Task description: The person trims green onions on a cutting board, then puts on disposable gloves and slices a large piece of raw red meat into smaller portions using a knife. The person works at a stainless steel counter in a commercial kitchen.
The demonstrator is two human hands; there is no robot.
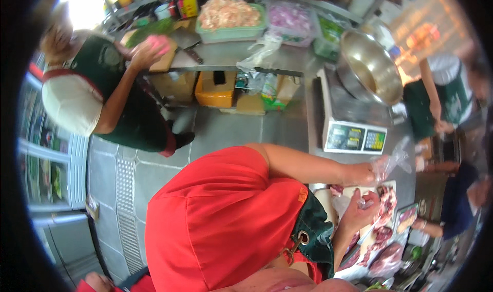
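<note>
At the counter's right part, my left hand point(371, 172) has a loose clear plastic glove point(392, 165) about it, its thin film sticking out past the fingers; their pose is blurred. Just below, my right hand point(358, 213) has its fingers curled on crumpled clear plastic point(365, 203), over a white board point(348, 192). Pieces of raw red meat with fat point(386, 205) lie beside and below that hand. Nearer the bottom is a larger piece of raw meat point(387, 259), which looks covered in clear film. A tray of packed food point(406, 217) stands at the meat's right.
A digital scale point(354, 138) and a large steel bowl point(369, 68) stand above my left arm. At the back counter are tubs of chopped food point(231, 34), a cleaver point(185, 39) and a co-worker point(127, 84) holding something pink. Other people stand at the right.
</note>
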